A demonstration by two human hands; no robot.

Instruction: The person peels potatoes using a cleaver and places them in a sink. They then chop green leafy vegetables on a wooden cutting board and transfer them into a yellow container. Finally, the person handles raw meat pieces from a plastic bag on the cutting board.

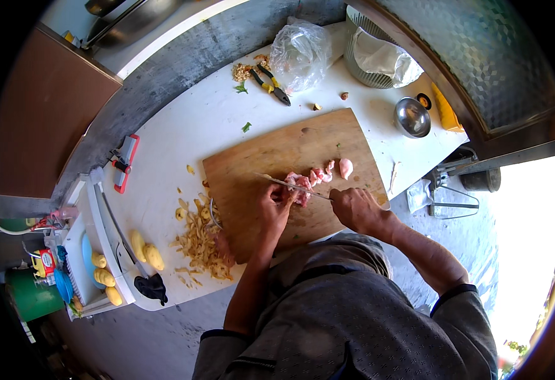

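A wooden cutting board [252, 158] lies at a slant on the white table. My right hand [359, 210] is closed round the handle of a knife [312, 191]. Its blade points left across a lump of raw pinkish-red meat [298, 182]. My left hand [276, 208] presses its fingers against the near-left side of this meat, close to the blade; the fingertips are partly hidden. Several cut meat pieces [317, 175] sit in a row to the right of the lump. Beyond them is a paler pink piece [346, 168].
Peelings [201, 237] are heaped left of the board, with potatoes [153, 256] farther left beside the sink [87, 288]. Pliers [271, 85], a plastic bag [299, 54], a basket [355, 56] and a metal bowl [412, 117] stand along the far side. A red-and-grey tool [124, 163] lies at left.
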